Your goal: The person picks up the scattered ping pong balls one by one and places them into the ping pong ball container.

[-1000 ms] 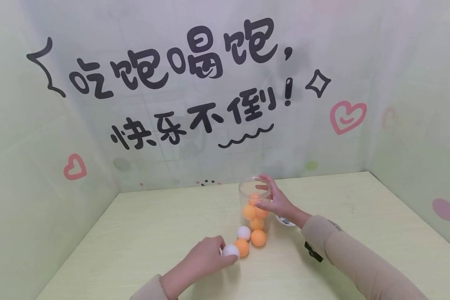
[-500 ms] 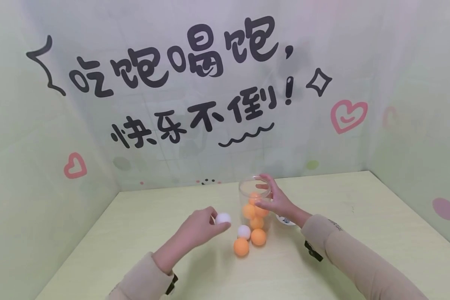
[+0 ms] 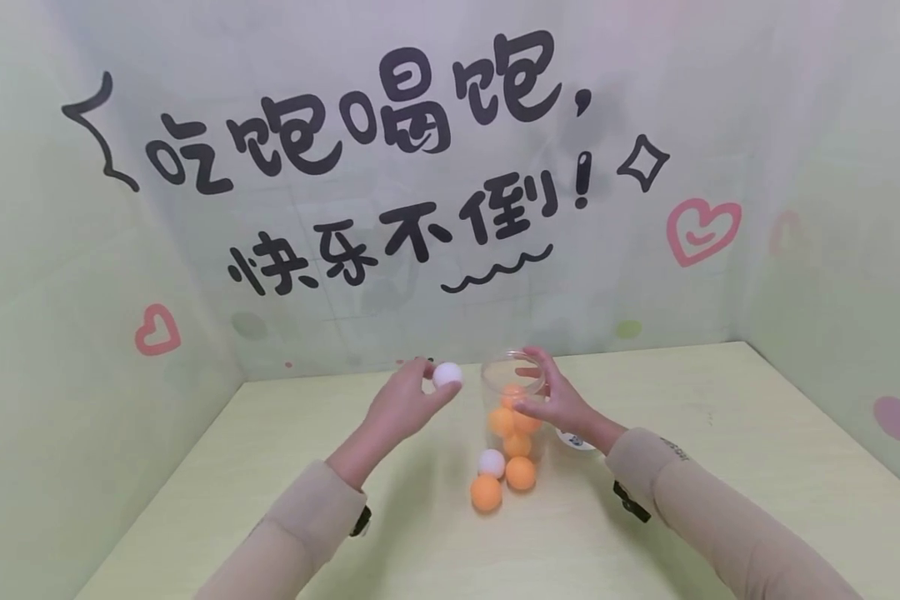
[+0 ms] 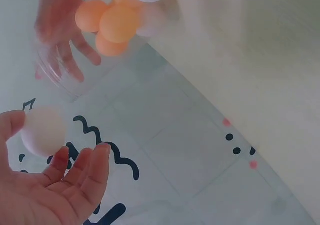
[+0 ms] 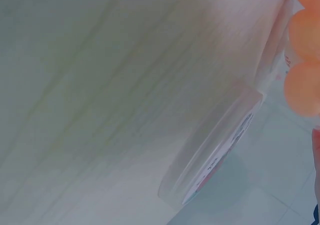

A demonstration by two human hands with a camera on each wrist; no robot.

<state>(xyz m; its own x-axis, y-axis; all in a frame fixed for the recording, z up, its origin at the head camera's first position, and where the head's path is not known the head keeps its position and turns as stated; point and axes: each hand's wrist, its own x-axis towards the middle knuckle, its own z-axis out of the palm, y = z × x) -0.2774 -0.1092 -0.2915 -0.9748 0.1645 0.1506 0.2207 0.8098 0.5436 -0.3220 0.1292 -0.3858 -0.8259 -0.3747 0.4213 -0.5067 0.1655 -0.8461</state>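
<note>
My left hand pinches a white ping-pong ball between thumb and fingers, raised level with the rim of a clear plastic jar and just left of it. Several orange ping-pong balls are piled inside the jar, which stands upright. My right hand grips the jar from the right, thumb in front and fingers behind. In the left wrist view the white ball sits against the thumb and fingertips, apart from the jar. Another white ball and two orange balls lie in front of the jar.
A round clear lid with a printed label lies on the table behind the right wrist. Printed wall sheets enclose the table at the back and both sides.
My left hand has lifted the white ball off the table from beside the orange ball, up to the height of the jar's rim. The right hand keeps its hold on the jar.
</note>
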